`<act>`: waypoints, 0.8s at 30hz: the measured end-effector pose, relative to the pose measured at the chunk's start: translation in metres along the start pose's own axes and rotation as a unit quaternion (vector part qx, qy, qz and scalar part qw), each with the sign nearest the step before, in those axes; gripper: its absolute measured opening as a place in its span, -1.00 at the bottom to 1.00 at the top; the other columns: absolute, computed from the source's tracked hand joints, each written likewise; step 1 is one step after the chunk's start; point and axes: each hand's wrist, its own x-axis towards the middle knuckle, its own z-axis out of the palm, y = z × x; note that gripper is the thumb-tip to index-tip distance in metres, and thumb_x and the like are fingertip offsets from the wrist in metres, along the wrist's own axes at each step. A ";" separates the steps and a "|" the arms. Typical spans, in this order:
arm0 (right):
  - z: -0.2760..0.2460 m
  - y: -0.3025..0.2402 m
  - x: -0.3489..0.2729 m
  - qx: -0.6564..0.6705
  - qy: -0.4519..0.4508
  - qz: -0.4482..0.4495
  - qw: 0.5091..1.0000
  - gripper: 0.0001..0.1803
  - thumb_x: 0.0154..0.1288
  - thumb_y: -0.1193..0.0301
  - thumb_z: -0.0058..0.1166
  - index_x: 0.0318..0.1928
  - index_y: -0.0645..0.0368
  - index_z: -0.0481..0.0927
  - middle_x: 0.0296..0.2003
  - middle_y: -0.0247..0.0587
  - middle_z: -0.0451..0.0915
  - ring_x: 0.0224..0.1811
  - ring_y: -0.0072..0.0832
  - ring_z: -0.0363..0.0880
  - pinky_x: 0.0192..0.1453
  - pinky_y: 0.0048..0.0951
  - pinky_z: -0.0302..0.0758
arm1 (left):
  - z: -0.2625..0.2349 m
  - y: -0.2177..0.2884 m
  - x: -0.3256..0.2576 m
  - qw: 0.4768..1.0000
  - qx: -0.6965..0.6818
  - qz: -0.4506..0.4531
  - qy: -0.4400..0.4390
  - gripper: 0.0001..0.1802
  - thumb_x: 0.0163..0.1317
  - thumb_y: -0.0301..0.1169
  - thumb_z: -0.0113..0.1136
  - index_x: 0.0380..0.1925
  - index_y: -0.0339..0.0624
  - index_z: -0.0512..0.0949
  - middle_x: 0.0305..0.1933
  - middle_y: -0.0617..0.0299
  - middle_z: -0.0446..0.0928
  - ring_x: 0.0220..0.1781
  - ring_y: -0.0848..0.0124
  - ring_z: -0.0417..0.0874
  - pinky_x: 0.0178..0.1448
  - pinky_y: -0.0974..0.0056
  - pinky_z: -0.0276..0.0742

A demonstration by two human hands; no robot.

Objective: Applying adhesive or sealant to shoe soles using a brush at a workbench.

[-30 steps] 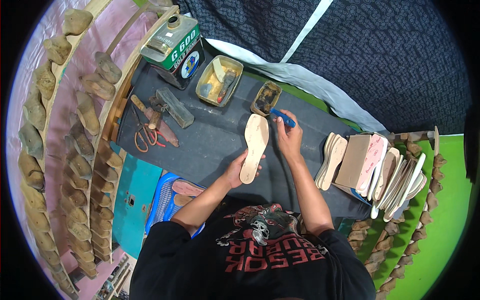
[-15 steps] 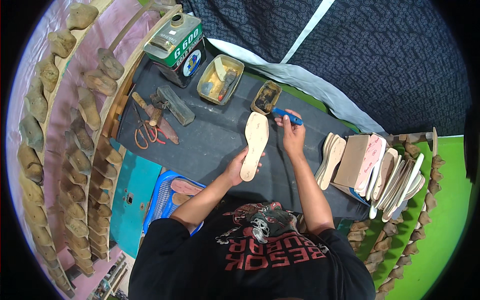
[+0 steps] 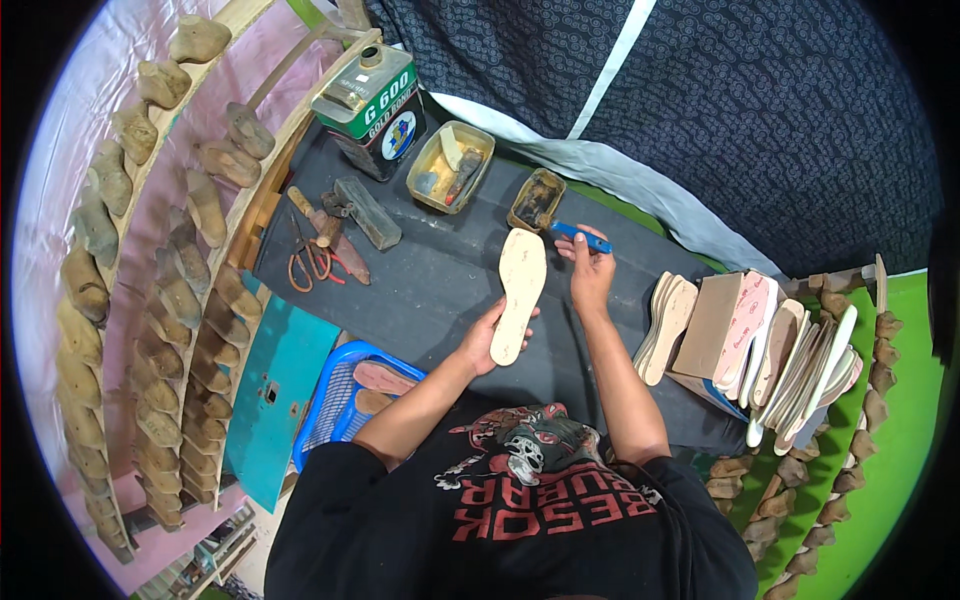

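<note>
Our right hand [image 3: 592,278] has shifted the blue-handled brush [image 3: 582,237] slightly rightward since a second ago, fingers pinched round it, its head at the small tray [image 3: 517,203]. Our left hand [image 3: 482,340]'s wrapped round the pale insole [image 3: 520,290]'s narrow end, above the dark tabletop [image 3: 430,270].

Shoe lasts [image 3: 205,208] and insoles [image 3: 519,290] mark a workshop.

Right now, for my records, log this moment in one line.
left hand: holding pale insole; right hand: holding blue-handled brush; brush head: at small tub
</note>
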 end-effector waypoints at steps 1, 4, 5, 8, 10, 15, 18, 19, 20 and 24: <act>-0.001 -0.006 -0.003 0.033 0.003 -0.014 0.999 -0.71 0.60 0.42 -0.01 0.14 0.38 0.46 -0.17 -0.02 0.70 -0.18 -0.40 0.74 -0.05 -0.44 0.67 | 0.001 0.000 0.000 1.000 0.001 0.003 0.000 -0.45 0.57 -0.02 -0.11 0.45 0.06 0.29 0.22 0.12 0.60 -0.11 0.33 0.70 -0.11 0.14 0.70; -0.008 -0.025 -0.012 0.072 -0.010 -0.024 0.997 -0.74 0.60 0.42 -0.02 0.11 0.37 0.46 -0.19 -0.01 0.69 -0.19 -0.39 0.74 -0.06 -0.43 0.68 | 0.006 -0.004 -0.002 1.000 0.006 0.005 -0.010 -0.44 0.57 -0.01 -0.11 0.46 0.05 0.28 0.22 0.11 0.60 -0.12 0.33 0.70 -0.13 0.15 0.70; -0.011 -0.028 -0.015 0.076 -0.024 -0.021 0.997 -0.75 0.61 0.42 -0.03 0.09 0.37 0.46 -0.19 -0.01 0.69 -0.19 -0.40 0.74 -0.07 -0.42 0.68 | 0.009 -0.006 -0.003 1.000 0.021 0.005 -0.011 -0.43 0.57 0.00 -0.12 0.47 0.06 0.27 0.22 0.11 0.59 -0.13 0.34 0.69 -0.15 0.17 0.69; -0.021 -0.030 -0.018 0.059 -0.028 -0.030 0.997 -0.77 0.61 0.42 -0.04 0.07 0.36 0.46 -0.21 -0.03 0.69 -0.22 -0.42 0.73 -0.09 -0.43 0.68 | 0.015 -0.013 -0.003 0.998 0.053 0.003 -0.016 -0.41 0.58 0.01 -0.13 0.49 0.07 0.23 0.21 0.11 0.59 -0.15 0.35 0.69 -0.16 0.19 0.68; -0.028 -0.031 -0.019 0.054 -0.010 -0.035 0.998 -0.77 0.61 0.42 -0.04 0.07 0.35 0.47 -0.22 -0.05 0.68 -0.24 -0.44 0.72 -0.11 -0.43 0.67 | 0.024 -0.017 -0.004 0.997 0.068 -0.001 -0.021 -0.40 0.58 0.02 -0.13 0.50 0.08 0.21 0.20 0.11 0.59 -0.16 0.36 0.68 -0.17 0.20 0.68; -0.053 -0.025 -0.033 0.013 -0.012 -0.046 0.999 -0.80 0.59 0.43 -0.02 0.04 0.32 0.49 -0.27 -0.11 0.69 -0.29 -0.50 0.71 -0.17 -0.45 0.65 | 0.041 -0.031 -0.001 0.989 0.145 0.010 -0.026 -0.35 0.60 0.01 -0.16 0.59 0.13 0.06 0.15 0.12 0.60 -0.19 0.41 0.67 -0.18 0.26 0.70; -0.068 -0.036 -0.044 -0.071 -0.047 -0.056 0.995 -0.82 0.57 0.43 0.01 -0.01 0.31 0.52 -0.30 -0.13 0.69 -0.29 -0.54 0.70 -0.16 -0.45 0.64 | 0.046 -0.044 0.001 0.983 0.181 0.017 -0.028 -0.34 0.61 0.02 -0.18 0.59 0.12 0.05 0.15 0.12 0.60 -0.18 0.41 0.67 -0.16 0.26 0.70; -0.073 -0.042 -0.045 -0.091 -0.037 -0.074 0.992 -0.82 0.55 0.41 0.04 -0.04 0.30 0.54 -0.32 -0.12 0.69 -0.31 -0.51 0.70 -0.18 -0.41 0.63 | 0.048 -0.048 0.001 0.983 0.182 0.009 -0.029 -0.34 0.61 0.02 -0.18 0.59 0.12 0.05 0.15 0.12 0.60 -0.18 0.41 0.67 -0.16 0.26 0.70; -0.078 -0.044 -0.044 -0.092 -0.031 -0.070 0.993 -0.82 0.55 0.41 0.04 -0.04 0.30 0.54 -0.32 -0.12 0.69 -0.31 -0.51 0.70 -0.18 -0.41 0.63 | 0.050 -0.053 0.000 0.981 0.190 0.010 -0.027 -0.32 0.59 0.05 -0.15 0.58 0.10 0.07 0.17 0.12 0.59 -0.18 0.42 0.67 -0.16 0.29 0.71; -0.098 -0.059 -0.048 -0.209 -0.027 -0.112 0.971 -0.78 0.50 0.36 0.08 -0.03 0.27 0.52 -0.31 -0.04 0.66 -0.31 -0.23 0.70 -0.17 -0.26 0.59 | 0.052 -0.071 0.000 0.973 0.227 0.011 -0.021 -0.29 0.57 0.10 -0.12 0.57 0.07 0.10 0.19 0.12 0.58 -0.17 0.43 0.67 -0.15 0.32 0.70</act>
